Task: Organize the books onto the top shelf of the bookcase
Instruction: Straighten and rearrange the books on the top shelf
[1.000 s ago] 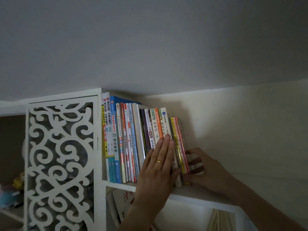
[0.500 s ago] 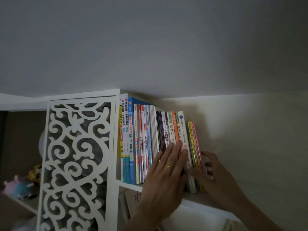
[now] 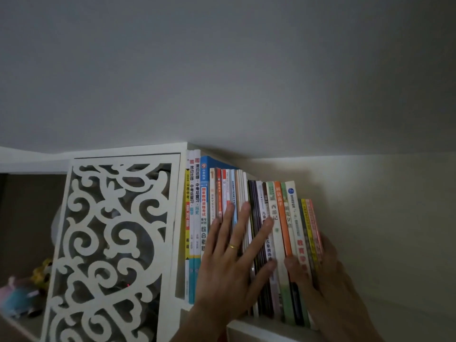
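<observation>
A row of books (image 3: 276, 218) stands upright on the white top shelf (image 3: 259, 328) of the bookcase, tall ones at the left, short thin ones at the right end. My left hand (image 3: 234, 262), with a gold ring, lies flat with straight fingers against the spines in the middle of the row. My right hand (image 3: 325, 282) wraps the right end of the row: the thumb presses a red-lettered spine while the fingers reach behind the last thin books (image 3: 312, 225).
A white carved scroll-pattern panel (image 3: 111, 243) fronts the bookcase to the left of the books. Soft toys (image 3: 22, 297) sit on a lower shelf at the far left. The wall (image 3: 382, 230) stands close on the right, the ceiling just above.
My left hand slid leftward along the spines. My right hand moved in and closed round the right-hand books. The view shifted left and closer.
</observation>
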`<control>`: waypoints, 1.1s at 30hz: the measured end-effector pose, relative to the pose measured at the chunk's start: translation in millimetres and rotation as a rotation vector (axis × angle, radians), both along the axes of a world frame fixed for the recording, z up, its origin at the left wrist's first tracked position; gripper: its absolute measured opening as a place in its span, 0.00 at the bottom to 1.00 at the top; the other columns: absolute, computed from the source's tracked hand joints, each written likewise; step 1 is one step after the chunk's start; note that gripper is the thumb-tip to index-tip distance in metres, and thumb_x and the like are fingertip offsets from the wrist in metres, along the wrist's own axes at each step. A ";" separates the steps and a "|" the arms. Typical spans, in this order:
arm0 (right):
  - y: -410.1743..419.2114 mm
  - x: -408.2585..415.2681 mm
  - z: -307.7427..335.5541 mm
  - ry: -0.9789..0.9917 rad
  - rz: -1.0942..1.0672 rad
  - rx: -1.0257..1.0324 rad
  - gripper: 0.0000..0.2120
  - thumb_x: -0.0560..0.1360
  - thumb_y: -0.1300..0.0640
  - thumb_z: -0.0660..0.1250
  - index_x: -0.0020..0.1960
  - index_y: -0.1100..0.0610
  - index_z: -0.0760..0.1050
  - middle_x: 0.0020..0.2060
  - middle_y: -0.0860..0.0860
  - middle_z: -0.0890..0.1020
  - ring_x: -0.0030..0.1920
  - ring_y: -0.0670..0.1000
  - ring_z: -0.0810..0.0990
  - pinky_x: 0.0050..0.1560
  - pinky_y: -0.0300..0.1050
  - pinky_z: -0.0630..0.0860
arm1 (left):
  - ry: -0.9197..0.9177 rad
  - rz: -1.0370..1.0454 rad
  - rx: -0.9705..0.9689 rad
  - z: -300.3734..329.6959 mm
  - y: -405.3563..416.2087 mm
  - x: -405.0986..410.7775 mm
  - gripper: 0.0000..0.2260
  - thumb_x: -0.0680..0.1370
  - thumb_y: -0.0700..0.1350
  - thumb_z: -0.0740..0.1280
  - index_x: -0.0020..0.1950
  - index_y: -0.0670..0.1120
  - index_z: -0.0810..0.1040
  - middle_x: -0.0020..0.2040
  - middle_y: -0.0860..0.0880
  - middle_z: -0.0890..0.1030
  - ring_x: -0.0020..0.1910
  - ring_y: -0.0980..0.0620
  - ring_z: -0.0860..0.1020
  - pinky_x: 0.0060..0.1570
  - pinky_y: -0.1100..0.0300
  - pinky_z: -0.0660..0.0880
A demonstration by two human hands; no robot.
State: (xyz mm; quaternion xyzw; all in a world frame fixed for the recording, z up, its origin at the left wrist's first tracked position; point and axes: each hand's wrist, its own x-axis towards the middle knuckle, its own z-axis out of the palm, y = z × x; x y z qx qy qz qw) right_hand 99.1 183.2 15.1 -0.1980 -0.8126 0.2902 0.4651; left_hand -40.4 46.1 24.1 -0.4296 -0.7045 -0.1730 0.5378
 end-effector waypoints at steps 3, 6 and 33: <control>1.9 0.2 0.9 -0.010 0.012 -0.082 0.38 0.68 0.18 0.45 0.76 0.27 0.43 0.70 0.45 0.71 0.69 0.53 0.72 0.71 0.62 0.69 | 0.023 -0.015 0.014 -1.0 0.6 -3.0 0.34 0.81 0.68 0.57 0.84 0.57 0.53 0.85 0.44 0.48 0.83 0.39 0.48 0.78 0.38 0.53; 4.5 1.3 1.4 -0.016 0.004 -0.034 0.40 0.64 0.15 0.40 0.73 0.25 0.41 0.70 0.43 0.71 0.67 0.51 0.74 0.70 0.59 0.70 | 0.053 -0.031 0.004 -0.7 1.4 -4.6 0.35 0.80 0.70 0.57 0.83 0.58 0.55 0.84 0.42 0.50 0.83 0.37 0.49 0.77 0.37 0.53; -23.6 5.6 -1.8 0.011 -0.237 0.205 0.47 0.69 0.22 0.56 0.79 0.36 0.37 0.79 0.53 0.60 0.72 0.62 0.71 0.66 0.66 0.74 | -0.040 -0.054 0.186 -11.4 -11.8 -2.4 0.31 0.83 0.64 0.55 0.83 0.53 0.58 0.84 0.43 0.52 0.83 0.40 0.51 0.79 0.40 0.50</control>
